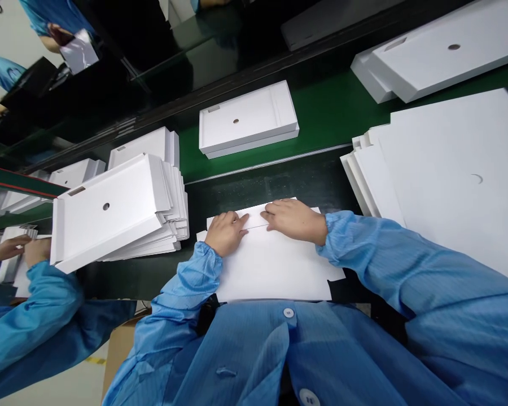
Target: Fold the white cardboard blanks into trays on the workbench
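A flat white cardboard sheet (pixel 275 270) with notched corners lies in front of me, its near edge against my coat. A crease runs along its far side, marking off a narrow flap. My left hand (pixel 227 232) is on the left part of this flap, fingers bent over it and thumb near the crease. On the right part rests my right hand (pixel 294 219), its fingers curled toward the far edge and thumb pointing left. Both hands are closed on the sheet; their fingertips are partly hidden.
Left stands a stack of folded white box trays (pixel 110 211). More flat white sheets (pixel 452 169) are piled at right. White boxes (pixel 248 121) sit on the green belt (pixel 322 110) beyond, with larger ones (pixel 452 53) far right. A co-worker's hands (pixel 36 251) work at far left.
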Demonstrator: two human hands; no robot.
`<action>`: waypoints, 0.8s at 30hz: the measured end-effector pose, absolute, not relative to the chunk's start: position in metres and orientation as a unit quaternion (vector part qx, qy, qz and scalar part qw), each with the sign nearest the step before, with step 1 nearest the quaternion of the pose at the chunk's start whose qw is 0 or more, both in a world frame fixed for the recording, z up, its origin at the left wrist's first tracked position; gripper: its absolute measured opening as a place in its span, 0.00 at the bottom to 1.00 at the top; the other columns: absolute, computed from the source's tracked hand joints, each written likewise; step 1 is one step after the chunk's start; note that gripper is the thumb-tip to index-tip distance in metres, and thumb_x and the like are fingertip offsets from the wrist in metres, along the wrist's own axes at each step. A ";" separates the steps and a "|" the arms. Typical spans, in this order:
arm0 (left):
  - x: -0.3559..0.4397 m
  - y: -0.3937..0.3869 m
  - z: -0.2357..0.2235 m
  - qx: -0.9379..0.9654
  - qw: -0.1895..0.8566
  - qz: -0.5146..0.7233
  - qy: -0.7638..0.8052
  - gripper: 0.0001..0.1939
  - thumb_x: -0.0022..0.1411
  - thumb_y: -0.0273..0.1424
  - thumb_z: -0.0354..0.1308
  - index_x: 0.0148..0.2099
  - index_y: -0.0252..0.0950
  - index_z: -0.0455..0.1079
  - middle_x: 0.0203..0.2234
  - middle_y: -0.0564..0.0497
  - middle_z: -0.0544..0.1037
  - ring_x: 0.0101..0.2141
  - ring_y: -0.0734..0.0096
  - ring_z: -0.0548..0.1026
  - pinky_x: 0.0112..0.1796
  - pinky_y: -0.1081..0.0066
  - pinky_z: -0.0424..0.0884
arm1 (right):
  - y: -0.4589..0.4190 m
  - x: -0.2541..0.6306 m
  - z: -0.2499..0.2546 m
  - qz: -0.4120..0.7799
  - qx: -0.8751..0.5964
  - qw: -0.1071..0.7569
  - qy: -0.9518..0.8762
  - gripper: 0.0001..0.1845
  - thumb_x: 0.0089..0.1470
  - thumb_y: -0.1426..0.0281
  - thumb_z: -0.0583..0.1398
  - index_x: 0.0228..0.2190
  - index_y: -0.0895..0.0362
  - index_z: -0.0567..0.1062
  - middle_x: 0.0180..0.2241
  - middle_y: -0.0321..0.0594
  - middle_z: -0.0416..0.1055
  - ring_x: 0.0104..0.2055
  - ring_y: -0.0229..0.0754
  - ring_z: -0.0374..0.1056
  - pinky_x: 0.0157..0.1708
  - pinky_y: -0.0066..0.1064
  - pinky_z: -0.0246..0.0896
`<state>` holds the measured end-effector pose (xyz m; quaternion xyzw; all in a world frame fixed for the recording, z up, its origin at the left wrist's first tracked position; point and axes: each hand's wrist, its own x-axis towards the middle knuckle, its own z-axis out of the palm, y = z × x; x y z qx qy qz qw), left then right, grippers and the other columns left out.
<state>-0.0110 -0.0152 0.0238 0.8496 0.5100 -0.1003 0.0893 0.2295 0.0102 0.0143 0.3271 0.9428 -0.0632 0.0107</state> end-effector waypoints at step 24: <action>-0.024 -0.025 0.001 0.879 0.003 -0.009 0.477 0.19 0.73 0.37 0.47 0.58 0.41 0.72 0.56 0.41 0.73 0.55 0.55 0.69 0.55 0.55 0.63 | -0.001 0.266 -0.002 0.054 0.318 -0.032 0.946 0.19 0.65 0.77 0.50 0.52 0.63 0.74 0.48 0.52 0.74 0.47 0.50 0.67 0.44 0.39 0.54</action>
